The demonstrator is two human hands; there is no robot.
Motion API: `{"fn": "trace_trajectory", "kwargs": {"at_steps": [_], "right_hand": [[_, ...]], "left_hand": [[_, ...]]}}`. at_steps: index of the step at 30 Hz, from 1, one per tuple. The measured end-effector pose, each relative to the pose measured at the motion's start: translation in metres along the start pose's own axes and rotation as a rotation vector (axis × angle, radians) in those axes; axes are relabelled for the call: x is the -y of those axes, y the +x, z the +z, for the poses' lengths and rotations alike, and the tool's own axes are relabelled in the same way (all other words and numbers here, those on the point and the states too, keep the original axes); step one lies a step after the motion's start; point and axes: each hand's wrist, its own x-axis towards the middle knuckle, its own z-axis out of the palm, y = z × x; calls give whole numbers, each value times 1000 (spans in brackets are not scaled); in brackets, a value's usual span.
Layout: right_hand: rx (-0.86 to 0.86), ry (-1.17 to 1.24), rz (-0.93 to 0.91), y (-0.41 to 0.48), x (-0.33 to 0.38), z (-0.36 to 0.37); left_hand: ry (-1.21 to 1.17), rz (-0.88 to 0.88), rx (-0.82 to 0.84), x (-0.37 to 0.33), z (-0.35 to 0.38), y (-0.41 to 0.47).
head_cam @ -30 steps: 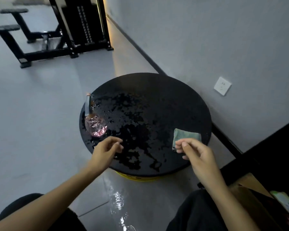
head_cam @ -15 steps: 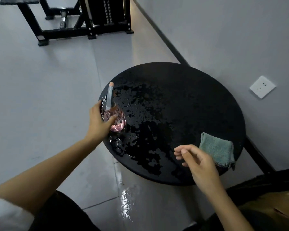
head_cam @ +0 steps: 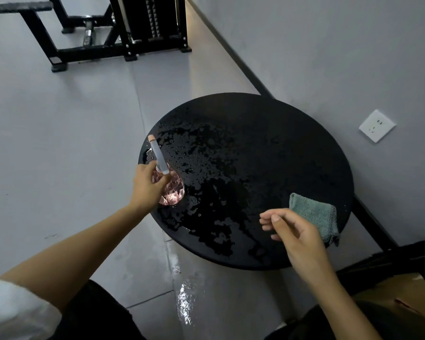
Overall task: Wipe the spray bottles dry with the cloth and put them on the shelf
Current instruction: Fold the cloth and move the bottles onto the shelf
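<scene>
The clear pink faceted spray bottle (head_cam: 172,191) with its tall transparent cap stands at the left edge of the round black wet counter (head_cam: 268,133). My left hand (head_cam: 146,186) wraps its shoulder, fingers curled around the body. I judge it light, hard, slick with water and possibly breakable, so I'd grip the wide belly, not the cap. My right hand (head_cam: 298,238) hovers loosely curled, holding nothing, just beside the folded green terry cloth (head_cam: 313,213) at the counter's right edge.

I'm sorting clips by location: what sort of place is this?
Probably a gym: a black weight-stack machine and black padded bench stand on the grey floor beyond the wet round table.
</scene>
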Motion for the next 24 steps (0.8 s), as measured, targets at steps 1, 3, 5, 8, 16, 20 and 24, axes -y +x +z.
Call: {"fn": "trace_trajectory", "kwargs": {"at_steps": [1, 3, 5, 8, 16, 20, 24], "right_hand": [[-7, 4, -5, -2, 2, -2], [-22, 7, -17, -6, 7, -7], [-30, 9, -28, -11, 12, -12], [-53, 13, -48, -20, 20, -24], [-137, 36, -95, -55, 31, -67], [-202, 41, -114, -79, 32, -94], [-276, 14, -122, -106, 33, -128]], "left_hand": [[14, 0, 1, 0, 2, -3], [27, 9, 2, -3, 6, -11], [38, 33, 6, -9, 10, -22], [-22, 48, 18, -22, 17, -42], [-191, 188, 173, -79, 39, -85], [-241, 303, 273, -118, 59, -115], [-285, 406, 395, -162, 84, -148]]}}
